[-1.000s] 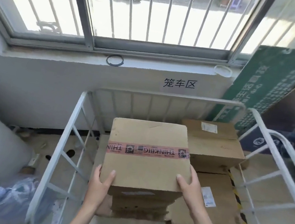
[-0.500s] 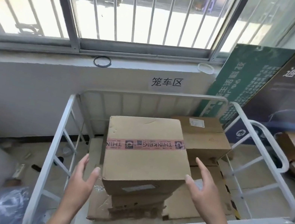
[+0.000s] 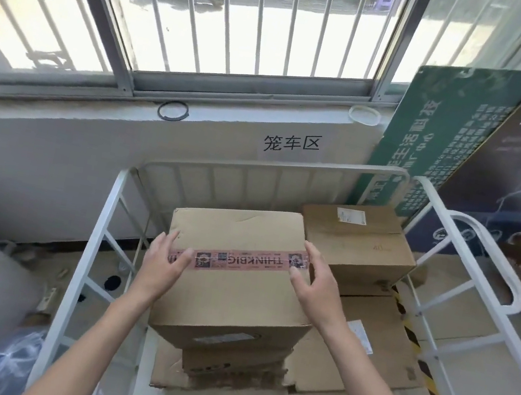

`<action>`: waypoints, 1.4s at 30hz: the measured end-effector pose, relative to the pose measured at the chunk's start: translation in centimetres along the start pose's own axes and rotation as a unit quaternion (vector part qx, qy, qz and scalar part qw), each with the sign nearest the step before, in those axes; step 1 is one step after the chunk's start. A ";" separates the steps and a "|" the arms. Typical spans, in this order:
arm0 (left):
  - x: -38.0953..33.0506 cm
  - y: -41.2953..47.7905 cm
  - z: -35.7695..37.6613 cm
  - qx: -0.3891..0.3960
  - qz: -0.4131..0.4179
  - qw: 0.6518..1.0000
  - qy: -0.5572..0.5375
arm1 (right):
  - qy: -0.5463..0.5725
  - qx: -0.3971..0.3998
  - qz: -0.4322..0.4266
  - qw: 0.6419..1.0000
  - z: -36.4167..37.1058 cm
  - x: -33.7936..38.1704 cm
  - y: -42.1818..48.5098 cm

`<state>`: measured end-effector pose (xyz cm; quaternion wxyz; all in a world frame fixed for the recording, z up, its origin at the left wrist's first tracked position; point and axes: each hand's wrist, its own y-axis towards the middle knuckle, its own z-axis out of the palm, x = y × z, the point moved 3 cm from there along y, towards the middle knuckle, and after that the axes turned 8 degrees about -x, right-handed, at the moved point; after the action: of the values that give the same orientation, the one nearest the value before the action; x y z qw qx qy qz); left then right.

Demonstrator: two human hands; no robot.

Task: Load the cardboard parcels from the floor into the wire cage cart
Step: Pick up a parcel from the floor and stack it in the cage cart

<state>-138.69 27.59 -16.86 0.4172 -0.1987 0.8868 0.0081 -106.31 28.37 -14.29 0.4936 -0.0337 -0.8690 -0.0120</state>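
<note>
Lengthwise toward window (image 3: 254, 88), parcel (image 3: 235, 294) between spread left hand (image 3: 163, 258) and right hand (image 3: 315, 282)

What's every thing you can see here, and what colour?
cage cart: one, white, below the window
taped box: one, brown with pink tape, topmost in the cart
lower box: one, brown, under the taped box
back box: one, brown, cart's far right corner
flat parcel: one, brown, low in the cart, right side
ring: one, black, windowsill
green board: one, green, leaning at right
left hand: one, bare, touching the taped box's left edge
right hand: one, bare, touching its right edge
</note>
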 end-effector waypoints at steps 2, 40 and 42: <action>0.3 0.4 1.1 0.012 -0.042 0.999 0.027 | -0.038 0.027 0.012 0.999 1.1 -1.4 1.9; -20.0 -5.6 26.4 0.065 -0.078 0.993 -0.051 | -0.008 0.007 0.154 0.988 -27.5 -18.5 7.9; -19.8 -5.9 31.2 0.094 -0.122 0.985 -0.083 | -0.015 0.026 0.183 0.983 -28.4 -22.4 8.6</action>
<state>-102.26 34.64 -21.64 0.5037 -0.2638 0.8153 -0.1095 -69.96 34.34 -19.03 0.4751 -0.1798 -0.8553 0.1019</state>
